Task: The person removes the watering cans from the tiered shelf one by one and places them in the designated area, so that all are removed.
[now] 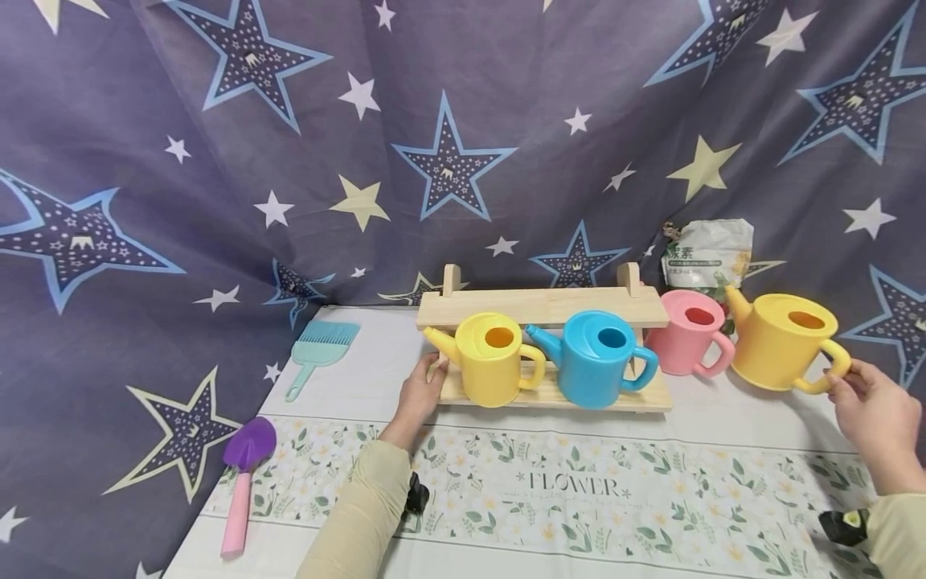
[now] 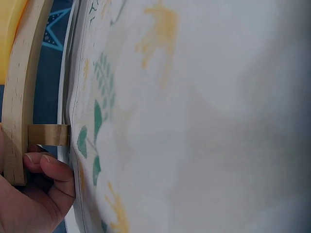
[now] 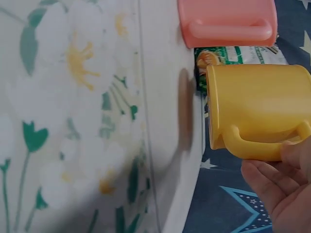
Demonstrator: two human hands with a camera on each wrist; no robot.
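Note:
My right hand [image 1: 878, 410] pinches the handle of a yellow watering can [image 1: 777, 338] at the far right. In the right wrist view, a gap shows between the can's base and the white tabletop, with a shadow beside it. A two-tier wooden rack [image 1: 542, 307] stands mid-table, and my left hand [image 1: 422, 394] grips the left end of its lower board. On that board sit another yellow watering can [image 1: 488, 366] and a blue watering can [image 1: 595, 362], spouts to the left. A pink watering can [image 1: 683, 334] stands between the rack and the held can.
Behind the pink can is a white printed bag [image 1: 709, 253]. To the left lie a teal hand brush [image 1: 318, 351] and a purple trowel [image 1: 246, 466] with a pink handle. A star-patterned curtain [image 1: 463, 72] hangs behind the table, which bears a floral cloth [image 1: 579, 515].

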